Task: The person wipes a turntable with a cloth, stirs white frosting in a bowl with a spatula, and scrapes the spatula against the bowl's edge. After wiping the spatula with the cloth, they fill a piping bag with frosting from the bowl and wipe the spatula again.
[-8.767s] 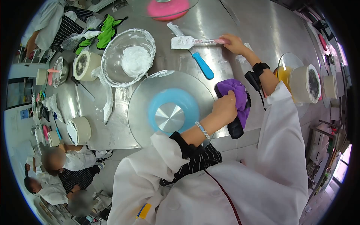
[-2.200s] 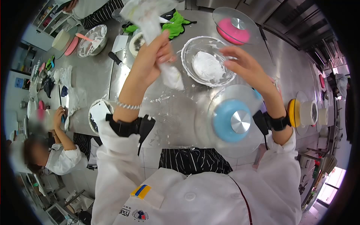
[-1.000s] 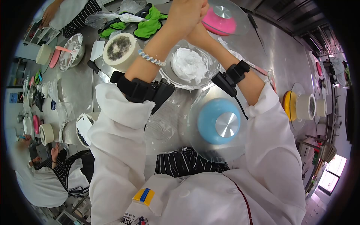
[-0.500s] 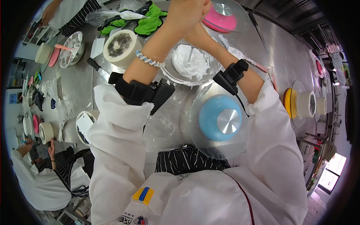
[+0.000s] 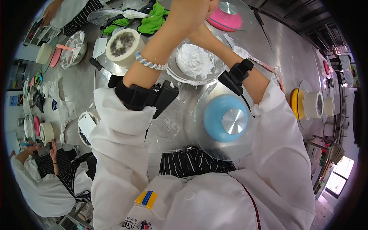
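My left hand (image 5: pixel 193 11) is raised at the top edge of the view, its fingers curled closed; what they hold is hidden. My right hand (image 5: pixel 196 33) crosses close behind and below it, mostly covered, so its fingers do not show. Under both hands sits a metal bowl (image 5: pixel 174 73) with whipped white cream (image 5: pixel 194 61) heaped inside. Nearer my body, an upturned light-blue bowl with a silver base (image 5: pixel 214 119) rests on a clear round plate (image 5: pixel 218 150).
A cream-smeared spatula (image 5: pixel 245 53) lies right of the cream bowl, near a pink upturned bowl (image 5: pixel 226 21). To the left are a round white cake form (image 5: pixel 134 48), a black-handled knife (image 5: pixel 96 64) and another bowl (image 5: pixel 78 53). Co-workers' hands (image 5: pixel 53 151) show at far left.
A thin grey streak over the cream has gone from sight. My left forearm has shifted slightly left and down; both hands stay high above the bowl.
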Available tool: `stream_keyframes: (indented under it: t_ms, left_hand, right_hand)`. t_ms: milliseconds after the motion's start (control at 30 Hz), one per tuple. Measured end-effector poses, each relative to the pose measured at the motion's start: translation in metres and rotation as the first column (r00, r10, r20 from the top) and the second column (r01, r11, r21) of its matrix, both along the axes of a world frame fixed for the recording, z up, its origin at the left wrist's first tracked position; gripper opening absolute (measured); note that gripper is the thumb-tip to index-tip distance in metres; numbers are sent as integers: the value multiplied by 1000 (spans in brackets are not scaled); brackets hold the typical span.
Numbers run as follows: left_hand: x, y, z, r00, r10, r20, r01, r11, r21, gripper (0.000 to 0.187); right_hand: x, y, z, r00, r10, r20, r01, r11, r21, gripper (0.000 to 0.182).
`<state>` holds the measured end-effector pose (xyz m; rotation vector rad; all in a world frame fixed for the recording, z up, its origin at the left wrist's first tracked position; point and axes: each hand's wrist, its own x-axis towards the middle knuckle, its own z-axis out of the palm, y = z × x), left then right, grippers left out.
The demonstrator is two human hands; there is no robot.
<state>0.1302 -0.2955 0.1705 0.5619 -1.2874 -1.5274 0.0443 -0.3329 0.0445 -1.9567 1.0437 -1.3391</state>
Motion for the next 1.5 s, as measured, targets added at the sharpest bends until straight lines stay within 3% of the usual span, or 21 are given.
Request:
stream_keyframes:
  t_ms: [200, 400, 500, 633, 700, 767, 867, 1000, 1067, 1133, 1200, 1233, 1333, 1400, 1500]
  left_hand:
    - [2, 0, 5, 999, -19, -33, 16, 996, -84, 42]
    - [3, 7, 7, 999, -49, -20, 48, 998, -27, 41]
    - [5, 10, 10, 1000, -19, 14, 18, 998, 63, 42]
    - [10, 1, 6, 998, -60, 7, 60, 998, -1, 42]
    - [16, -4, 6, 990, -77, -115, 72, 996, -44, 43]
    - [20, -2, 3, 991, -65, -114, 63, 998, -26, 43]
    - [19, 2, 1, 995, -31, -99, 33, 999, 13, 42]
    - [29, -1, -14, 997, -26, -79, 28, 999, 33, 40]
    - [36, -7, -20, 999, -2, -36, 2, 1000, 17, 38]
    - [48, -8, -16, 1000, 18, 9, -18, 1000, -2, 36]
    - [74, -5, -4, 992, 111, -65, -116, 991, -71, 32]
    - [95, -5, 0, 987, 134, -90, -140, 989, -56, 28]
    - [159, -10, -14, 911, 110, -396, -64, 990, 128, 25]
    - [191, -9, -50, 854, 214, -473, 2, 910, 414, 21]
    - [199, 17, -111, 906, 314, -284, -41, 732, 680, 19]
  right_hand:
    - [-1, 0, -5, 999, 28, -32, -24, 993, 112, 29]
    - [-4, -1, -9, 995, 26, -99, -12, 990, 141, 31]
    - [0, 0, -11, 999, 32, -38, -27, 989, 143, 31]
    - [4, 5, -12, 1000, 1, 20, -4, 994, 109, 34]
    - [4, 9, -5, 1000, 15, 7, -16, 993, 120, 36]
    - [1, 9, 2, 996, 31, -87, -2, 950, 311, 40]
    - [10, 11, -15, 996, -16, -82, 30, 984, 173, 43]
    - [9, 13, -23, 994, 0, -112, 26, 973, 229, 43]
    - [3, 16, -17, 975, 128, -182, -41, 908, 416, 36]
    - [-7, 25, 6, 950, 214, -227, -91, 886, 455, 36]
    - [-20, 42, 56, 839, 358, -411, -93, 837, 539, 60]
    - [-32, 48, 64, 861, 326, -391, -85, 849, 521, 60]
    - [-68, 65, 68, 924, 210, -319, -30, 873, 487, 55]
    - [-87, 80, 63, 965, 97, -244, 49, 847, 530, 46]
    - [-115, 93, 42, 967, 38, -251, 113, 822, 558, 38]
